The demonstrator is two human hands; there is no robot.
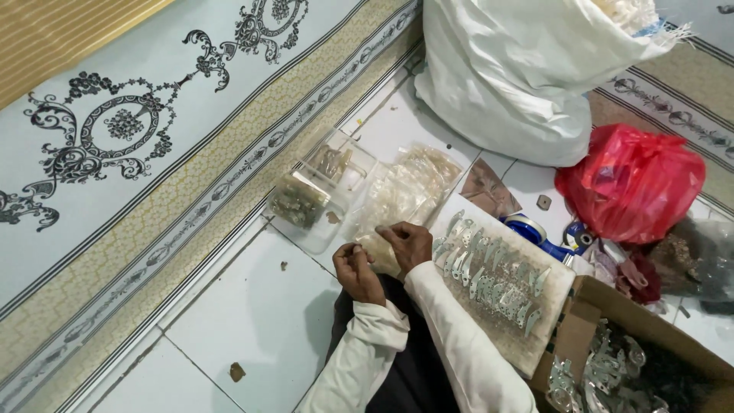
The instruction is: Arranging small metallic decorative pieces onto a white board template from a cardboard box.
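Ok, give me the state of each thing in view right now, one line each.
Left hand: pinching the edge of the small clear bag.
Right hand: gripping the small clear bag from above.
Board: flat, metal pieces laid in rows on it.
Cardboard box: open, metal parts inside.
Red plastic bag: full, bunched shut.
White sack: bulging, top open.
Clear tray: open, holding packets.

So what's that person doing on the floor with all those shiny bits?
A person sits on the tiled floor, both hands around a small clear packet. The left hand pinches its edge; the right hand grips its top. Beside them, a board holds rows of flat metal pieces. More clear bags lie ahead, and a cardboard box of metal parts sits to the right.
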